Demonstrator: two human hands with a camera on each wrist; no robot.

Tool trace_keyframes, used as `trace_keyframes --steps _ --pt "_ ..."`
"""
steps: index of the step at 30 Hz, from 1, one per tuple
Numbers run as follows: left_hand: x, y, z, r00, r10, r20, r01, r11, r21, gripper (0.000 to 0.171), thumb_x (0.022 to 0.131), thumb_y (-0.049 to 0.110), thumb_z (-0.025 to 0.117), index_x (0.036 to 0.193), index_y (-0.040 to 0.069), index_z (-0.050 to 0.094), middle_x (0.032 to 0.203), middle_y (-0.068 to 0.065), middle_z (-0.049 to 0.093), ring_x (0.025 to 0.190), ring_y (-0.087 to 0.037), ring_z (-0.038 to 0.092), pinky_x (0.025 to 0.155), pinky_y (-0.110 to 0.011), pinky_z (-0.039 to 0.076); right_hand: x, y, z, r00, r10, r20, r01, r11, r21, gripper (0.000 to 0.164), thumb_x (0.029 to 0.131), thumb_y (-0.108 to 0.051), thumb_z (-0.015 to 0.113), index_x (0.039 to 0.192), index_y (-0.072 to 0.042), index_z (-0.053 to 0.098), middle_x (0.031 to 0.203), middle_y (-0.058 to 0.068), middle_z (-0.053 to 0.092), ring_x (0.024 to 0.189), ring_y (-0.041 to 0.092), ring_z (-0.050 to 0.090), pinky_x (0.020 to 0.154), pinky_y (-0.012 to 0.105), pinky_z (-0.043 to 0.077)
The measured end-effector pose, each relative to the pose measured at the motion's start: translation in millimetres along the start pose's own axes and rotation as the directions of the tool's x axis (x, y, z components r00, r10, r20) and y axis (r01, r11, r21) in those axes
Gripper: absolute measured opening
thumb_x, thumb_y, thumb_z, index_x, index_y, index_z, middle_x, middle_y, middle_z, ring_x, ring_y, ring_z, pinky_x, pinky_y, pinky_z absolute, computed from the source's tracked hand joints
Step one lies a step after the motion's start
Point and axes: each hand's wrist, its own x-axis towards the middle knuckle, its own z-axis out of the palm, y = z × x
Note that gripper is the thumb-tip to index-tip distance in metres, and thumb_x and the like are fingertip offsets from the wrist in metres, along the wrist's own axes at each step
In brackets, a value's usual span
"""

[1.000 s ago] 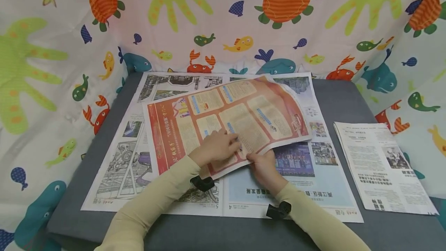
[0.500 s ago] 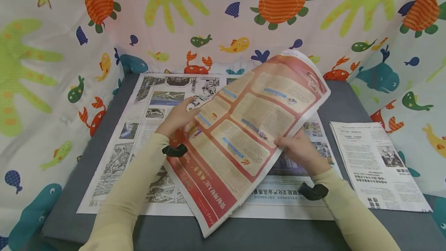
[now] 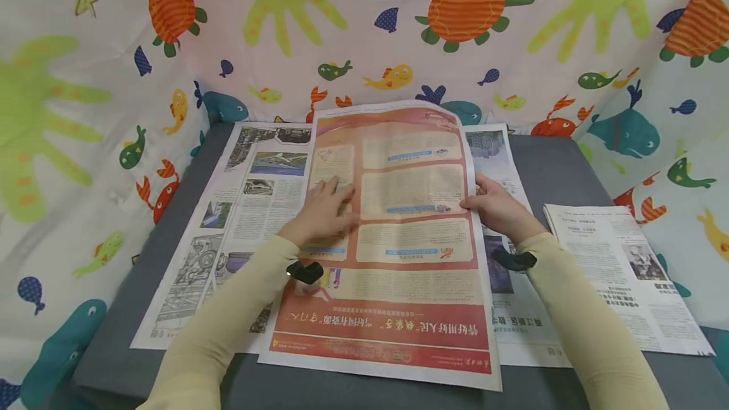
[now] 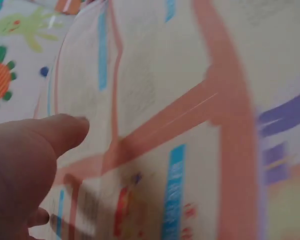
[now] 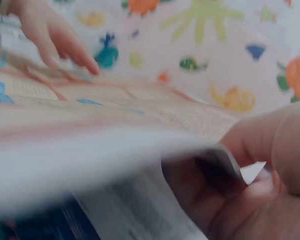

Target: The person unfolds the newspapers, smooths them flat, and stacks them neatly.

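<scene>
A red and cream newspaper (image 3: pixel 416 239) lies lengthwise over a larger spread-out newspaper (image 3: pixel 267 201), its printed heading toward the front edge. My right hand (image 3: pixel 504 207) pinches its right edge between thumb and fingers; in the right wrist view that edge is lifted and the fingers curl beneath it. On the left part of the same sheet my left hand (image 3: pixel 324 211) is laid with fingers extended. The left wrist view shows the left thumb (image 4: pixel 65 132) over the printed side, holding nothing. Part of the spread newspaper is hidden under the red one.
A folded newspaper stack (image 3: pixel 621 271) lies at the right of the grey table (image 3: pixel 560 163). A patterned cloth (image 3: pixel 364 37) with sea animals stands along the back and both sides.
The red newspaper turned from slanting crosswise to lengthwise, passing through a lifted, tilted position. My right hand moved right and away along its edge; the left hand shifted onto its left part.
</scene>
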Motion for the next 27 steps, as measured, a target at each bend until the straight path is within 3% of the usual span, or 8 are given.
trace_keyframes --steps 5,8,11,14,17,22,27 --pt "3.7 8.8 23.3 0.99 -0.087 0.114 0.072 0.989 0.126 0.086 0.093 0.067 0.055 0.163 0.025 0.027 0.172 -0.02 0.008 0.156 -0.053 0.003 0.121 -0.073 0.01 20.8 29.0 -6.5 0.984 0.071 -0.162 -0.071 0.997 0.008 0.074 0.102 0.004 0.049 0.164 -0.008 0.011 0.108 -0.008 0.067 0.091 0.008 0.073 0.076 0.03 0.061" --pt "4.0 7.2 31.1 0.984 -0.135 0.117 0.118 0.983 0.14 0.089 0.092 0.068 0.057 0.164 0.026 0.026 0.173 -0.018 0.006 0.157 -0.051 0.0 0.122 -0.072 0.006 29.2 44.6 -6.6 0.97 0.116 -0.216 -0.116 0.993 0.017 0.072 0.103 0.001 0.048 0.165 -0.008 0.012 0.116 -0.003 0.061 0.092 0.006 0.07 0.078 0.027 0.06" --pt "5.1 5.8 35.3 0.985 -0.14 0.104 0.128 0.984 0.121 0.089 0.091 0.069 0.057 0.164 0.027 0.025 0.173 -0.017 0.005 0.158 -0.05 -0.003 0.123 -0.071 0.004 29.1 54.8 -6.8 0.961 0.141 -0.238 -0.141 0.99 0.016 0.069 0.105 -0.002 0.046 0.165 -0.006 0.012 0.127 0.002 0.054 0.096 0.003 0.066 0.082 0.024 0.057" --pt "6.9 6.2 36.9 0.986 -0.136 0.099 0.125 0.986 0.11 0.091 0.091 0.07 0.057 0.164 0.027 0.024 0.173 -0.017 0.003 0.158 -0.048 -0.005 0.123 -0.07 0.002 20.9 60.0 -8.1 0.964 0.149 -0.221 -0.143 0.989 0.043 0.065 0.108 -0.007 0.043 0.164 -0.005 0.011 0.13 0.001 0.052 0.1 0.002 0.064 0.086 0.021 0.055" --pt "7.6 7.9 36.5 0.985 -0.143 0.1 0.133 0.985 0.108 0.092 0.09 0.071 0.057 0.164 0.027 0.024 0.173 -0.016 0.002 0.158 -0.047 -0.006 0.123 -0.07 0.002 7.8 62.4 -9.4 0.976 0.156 -0.149 -0.136 0.982 0.135 0.063 0.111 -0.01 0.039 0.164 -0.004 0.007 0.124 -0.004 0.058 0.103 0.003 0.064 0.087 0.022 0.055" --pt "7.0 8.4 36.7 0.983 -0.157 0.097 0.147 0.984 0.101 0.092 0.09 0.07 0.058 0.164 0.027 0.024 0.173 -0.016 0.002 0.158 -0.047 -0.006 0.123 -0.069 0.002 -20.4 67.8 -6.2 0.99 0.139 -0.005 -0.129 0.937 0.326 0.061 0.113 -0.013 0.03 0.164 -0.004 -0.002 0.117 -0.005 0.066 0.105 0.007 0.068 0.087 0.024 0.058" --pt "9.4 5.2 38.1 0.983 -0.156 0.099 0.146 0.984 0.099 0.092 0.09 0.071 0.057 0.164 0.027 0.024 0.173 -0.017 0.002 0.158 -0.048 -0.005 0.123 -0.07 0.002 -39.9 77.4 -1.3 0.992 0.1 0.076 -0.123 0.897 0.425 0.043 0.114 -0.017 0.026 0.154 -0.006 0.018 0.121 0.001 0.067 0.109 0.012 0.07 0.091 0.028 0.059"
